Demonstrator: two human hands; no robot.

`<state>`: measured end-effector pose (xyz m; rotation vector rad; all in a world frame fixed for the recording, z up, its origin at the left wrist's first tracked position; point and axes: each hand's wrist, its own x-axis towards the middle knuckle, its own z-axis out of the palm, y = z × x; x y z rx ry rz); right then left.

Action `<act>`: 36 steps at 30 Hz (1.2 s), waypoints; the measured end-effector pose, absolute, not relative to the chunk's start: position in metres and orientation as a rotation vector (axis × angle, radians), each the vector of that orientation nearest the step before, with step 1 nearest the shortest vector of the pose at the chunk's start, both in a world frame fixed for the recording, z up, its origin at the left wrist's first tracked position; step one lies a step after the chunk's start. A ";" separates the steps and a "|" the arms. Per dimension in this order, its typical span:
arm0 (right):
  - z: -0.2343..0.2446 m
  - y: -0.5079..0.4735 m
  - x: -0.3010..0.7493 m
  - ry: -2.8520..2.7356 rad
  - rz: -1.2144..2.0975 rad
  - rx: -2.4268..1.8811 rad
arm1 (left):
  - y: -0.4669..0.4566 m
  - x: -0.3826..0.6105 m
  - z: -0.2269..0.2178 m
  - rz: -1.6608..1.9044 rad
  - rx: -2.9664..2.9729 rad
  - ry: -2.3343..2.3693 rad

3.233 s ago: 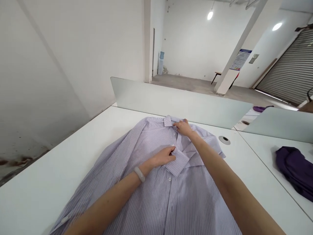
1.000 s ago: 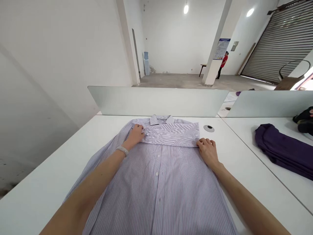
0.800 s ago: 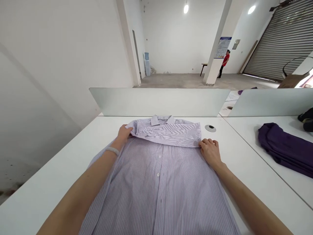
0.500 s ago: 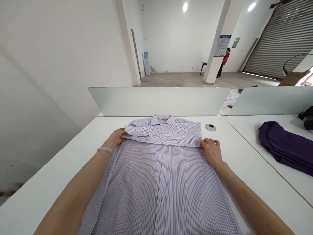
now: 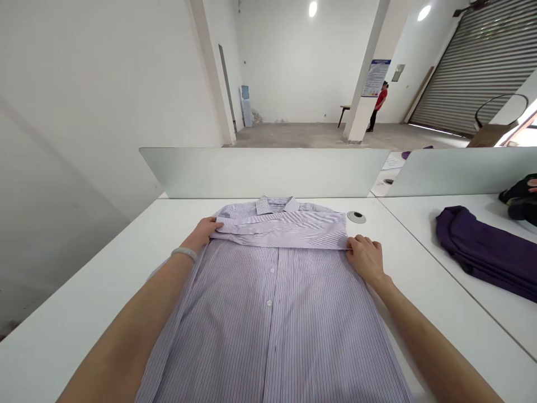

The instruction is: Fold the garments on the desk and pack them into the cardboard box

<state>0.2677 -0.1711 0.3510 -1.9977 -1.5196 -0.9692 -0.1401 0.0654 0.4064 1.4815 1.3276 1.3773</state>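
A lavender pinstriped button-up shirt [image 5: 272,319] lies face up on the white table [image 5: 84,319], collar [image 5: 274,205] at the far end. Across its chest, just below the collar, runs a flat folded band of the same cloth [image 5: 281,230]. My left hand [image 5: 200,234] grips the band's left end at the shirt's edge, with a pale bangle [image 5: 184,253] on that wrist. My right hand [image 5: 366,258] holds the band's right corner, its fingers curved over the edge, the heel of the palm on the table.
Frosted panels [image 5: 264,172] stand along the table's far edge, with a round cable grommet [image 5: 356,217] near them. A folded dark purple cloth [image 5: 478,252] and a dark object [image 5: 520,201] lie on the adjoining table. A person in red [image 5: 380,101] stands far off.
The folded band has been drawn wider and flatter. My left hand has slid off the shirt's top to its left edge, and my right hand has shifted slightly outward with the band's corner.
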 end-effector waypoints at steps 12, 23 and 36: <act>0.369 -0.187 0.281 -1.795 -0.724 -1.997 | 0.048 -0.131 0.410 1.262 1.988 1.766; 0.339 -0.188 0.284 -1.748 -1.178 -1.675 | -0.007 0.075 0.456 1.024 2.922 1.026; 0.343 -0.187 0.296 -1.807 -1.158 -1.615 | 0.000 0.265 0.454 0.741 2.930 1.078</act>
